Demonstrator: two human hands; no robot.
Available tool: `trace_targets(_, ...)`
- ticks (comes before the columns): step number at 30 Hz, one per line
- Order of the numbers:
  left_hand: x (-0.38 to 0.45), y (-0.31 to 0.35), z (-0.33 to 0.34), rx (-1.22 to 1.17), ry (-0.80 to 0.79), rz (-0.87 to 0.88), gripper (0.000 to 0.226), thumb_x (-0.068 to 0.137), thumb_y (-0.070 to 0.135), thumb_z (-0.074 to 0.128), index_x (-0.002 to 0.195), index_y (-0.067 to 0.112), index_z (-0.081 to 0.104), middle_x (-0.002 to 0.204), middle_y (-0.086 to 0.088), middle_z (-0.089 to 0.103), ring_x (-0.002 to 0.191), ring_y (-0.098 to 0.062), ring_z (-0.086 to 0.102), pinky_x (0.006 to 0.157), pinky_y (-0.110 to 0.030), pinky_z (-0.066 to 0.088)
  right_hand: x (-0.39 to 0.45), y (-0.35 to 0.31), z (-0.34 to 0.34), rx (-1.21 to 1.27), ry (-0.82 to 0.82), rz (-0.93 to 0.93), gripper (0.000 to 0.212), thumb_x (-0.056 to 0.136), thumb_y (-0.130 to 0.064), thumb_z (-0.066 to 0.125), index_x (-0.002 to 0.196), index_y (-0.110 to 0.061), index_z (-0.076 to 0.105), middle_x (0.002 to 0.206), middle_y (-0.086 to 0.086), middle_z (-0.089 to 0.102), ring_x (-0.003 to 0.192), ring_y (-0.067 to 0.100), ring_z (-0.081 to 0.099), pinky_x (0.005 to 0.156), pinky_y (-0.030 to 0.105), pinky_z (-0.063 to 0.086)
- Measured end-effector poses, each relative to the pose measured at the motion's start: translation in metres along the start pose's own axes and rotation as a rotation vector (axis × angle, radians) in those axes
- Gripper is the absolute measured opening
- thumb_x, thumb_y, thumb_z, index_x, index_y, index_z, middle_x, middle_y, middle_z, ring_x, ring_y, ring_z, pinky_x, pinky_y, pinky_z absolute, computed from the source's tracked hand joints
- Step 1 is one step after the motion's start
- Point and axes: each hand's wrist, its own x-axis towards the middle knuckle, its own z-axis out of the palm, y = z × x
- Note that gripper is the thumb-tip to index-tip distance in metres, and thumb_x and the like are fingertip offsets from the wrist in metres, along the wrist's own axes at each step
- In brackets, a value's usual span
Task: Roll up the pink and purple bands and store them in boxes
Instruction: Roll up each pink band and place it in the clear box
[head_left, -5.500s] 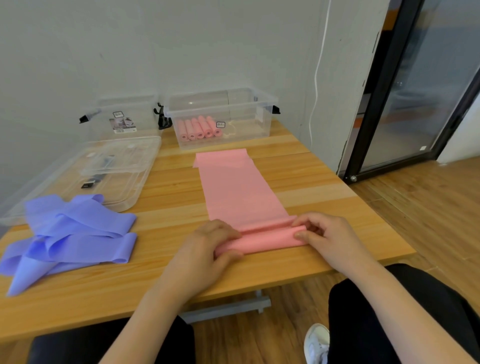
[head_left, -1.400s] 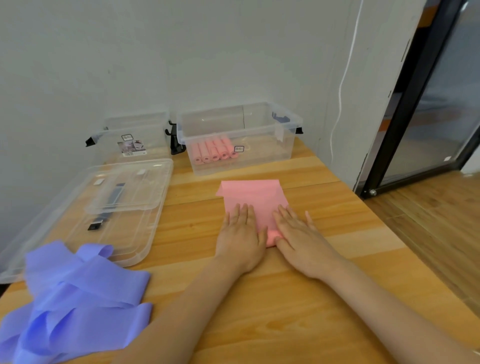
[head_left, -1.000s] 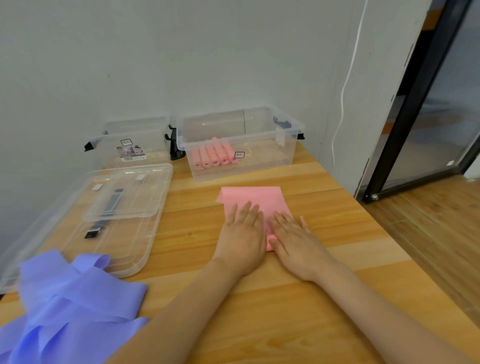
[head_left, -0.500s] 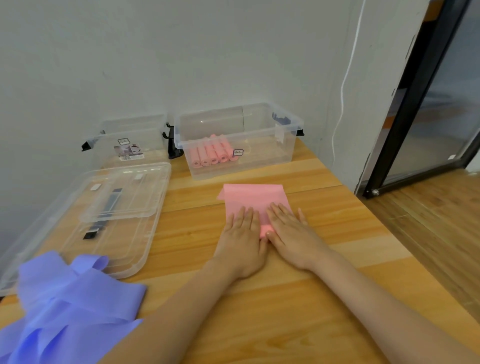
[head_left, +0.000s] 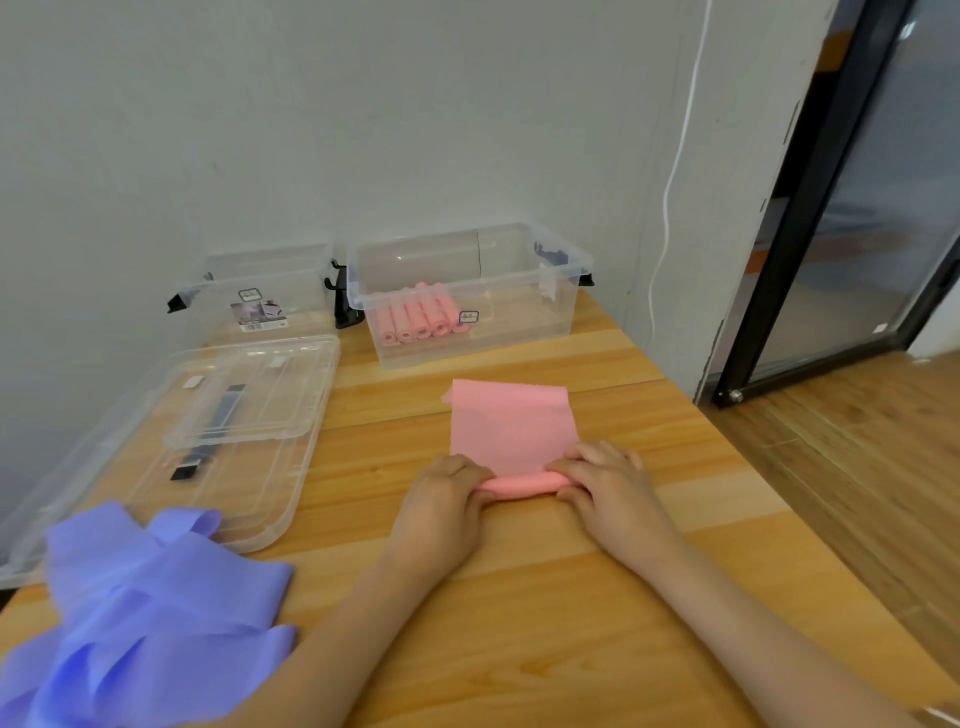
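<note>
A pink band (head_left: 511, 428) lies on the wooden table, its near end wound into a roll (head_left: 522, 484). My left hand (head_left: 441, 501) grips the roll's left end and my right hand (head_left: 605, 483) grips its right end, fingers curled over it. A short flat stretch of band runs from the roll toward the clear box (head_left: 558, 317), which holds several pink rolls (head_left: 423, 319). Loose purple bands (head_left: 140, 613) are heaped at the near left.
A second clear box (head_left: 218, 299) stands at the back left against the wall. Two clear lids (head_left: 260, 452) lie stacked on the left of the table. The table's right edge drops to a wooden floor, with a glass door (head_left: 857, 208) beyond.
Half a second ago both hands lay flat on the band. Now they have drawn back toward me and curled round the ends of the roll. The flat stretch is far shorter than 5.5 s ago.
</note>
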Motion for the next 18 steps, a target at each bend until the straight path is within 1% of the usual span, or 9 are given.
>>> trace_targets(3, -0.007, 0.002, -0.004, -0.054, -0.053, -0.022, 0.032, 0.084, 0.019, 0.043, 0.100, 0.007, 0.069, 0.092, -0.008, 0.067, 0.087, -0.026, 0.060, 0.077, -0.027, 0.043, -0.006, -0.005, -0.008, 0.024, 0.036, -0.004, 0.018, 0.076, -0.022, 0.058, 0.092, -0.024, 0.068, 0.087, -0.011, 0.067, 0.087, 0.005, 0.045, 0.071, 0.023, 0.020)
trace_targets(6, -0.005, 0.005, -0.004, -0.076, -0.075, -0.090, 0.035, 0.084, 0.019, 0.041, 0.104, 0.008, 0.068, 0.093, -0.009, 0.065, 0.089, -0.027, 0.059, 0.078, -0.028, 0.042, -0.008, -0.006, -0.004, -0.025, 0.025, 0.029, 0.021, 0.073, -0.018, 0.058, 0.090, -0.024, 0.069, 0.085, -0.008, 0.067, 0.082, 0.009, 0.053, 0.074, 0.028, 0.032)
trace_targets(8, -0.005, 0.007, 0.000, 0.078, -0.051, -0.083, 0.035, 0.082, 0.020, 0.042, 0.101, 0.013, 0.070, 0.091, -0.007, 0.065, 0.083, -0.028, 0.061, 0.073, -0.034, 0.048, -0.007, -0.010, 0.000, -0.142, -0.009, 0.090, 0.026, 0.070, -0.018, 0.058, 0.090, -0.025, 0.072, 0.095, -0.003, 0.069, 0.088, 0.016, 0.063, 0.077, 0.033, 0.047)
trace_targets(9, -0.004, 0.011, 0.001, 0.159, -0.070, -0.083, 0.037, 0.081, 0.022, 0.040, 0.102, 0.014, 0.070, 0.093, -0.005, 0.066, 0.083, -0.027, 0.063, 0.073, -0.035, 0.050, -0.006, -0.014, 0.001, -0.196, -0.036, 0.133, 0.031, 0.072, -0.017, 0.054, 0.096, -0.025, 0.072, 0.108, 0.001, 0.068, 0.100, 0.018, 0.063, 0.084, 0.036, 0.048)
trace_targets(11, -0.006, 0.021, 0.005, 0.294, -0.111, -0.075, 0.045, 0.086, 0.029, 0.034, 0.116, 0.011, 0.063, 0.112, -0.006, 0.065, 0.101, -0.026, 0.061, 0.090, -0.038, 0.047, -0.005, -0.021, 0.000, -0.245, -0.138, 0.186, 0.044, 0.088, -0.014, 0.036, 0.127, -0.022, 0.055, 0.142, 0.002, 0.044, 0.131, 0.016, 0.039, 0.108, 0.042, 0.026)
trace_targets(12, -0.007, 0.026, 0.007, 0.328, -0.150, -0.084, 0.051, 0.092, 0.034, 0.030, 0.130, 0.007, 0.051, 0.129, -0.008, 0.056, 0.119, -0.025, 0.052, 0.104, -0.039, 0.035, -0.006, -0.021, 0.000, -0.242, -0.193, 0.200, 0.047, 0.095, -0.016, 0.026, 0.139, -0.020, 0.039, 0.151, -0.001, 0.029, 0.140, 0.013, 0.022, 0.114, 0.042, 0.010)
trace_targets(13, -0.006, 0.026, 0.009, 0.347, -0.211, -0.105, 0.056, 0.097, 0.039, 0.026, 0.141, 0.006, 0.034, 0.145, -0.009, 0.039, 0.135, -0.022, 0.034, 0.113, -0.038, 0.019, -0.006, -0.023, 0.000, -0.241, -0.238, 0.202, 0.048, 0.098, -0.020, 0.020, 0.145, -0.019, 0.027, 0.154, -0.003, 0.019, 0.143, 0.011, 0.010, 0.114, 0.042, -0.001)
trace_targets(15, 0.001, 0.023, 0.012, 0.385, -0.305, -0.155, 0.062, 0.099, 0.043, 0.020, 0.148, 0.007, 0.009, 0.156, -0.008, 0.011, 0.143, -0.020, 0.006, 0.115, -0.036, -0.001, -0.004, -0.028, 0.004, -0.231, -0.213, 0.141, 0.060, 0.094, -0.038, 0.007, 0.147, -0.014, 0.020, 0.155, 0.000, 0.015, 0.143, 0.012, -0.001, 0.111, 0.039, -0.012)
trace_targets(18, 0.016, 0.019, 0.011, 0.380, -0.346, -0.204, 0.063, 0.099, 0.042, 0.019, 0.148, 0.006, 0.006, 0.156, -0.010, 0.006, 0.144, -0.022, 0.001, 0.114, -0.036, -0.002, 0.005, -0.028, 0.010, -0.172, -0.312, 0.115, 0.096, 0.069, -0.062, -0.010, 0.148, -0.012, 0.010, 0.157, 0.002, 0.005, 0.143, 0.013, -0.006, 0.106, 0.030, -0.015)
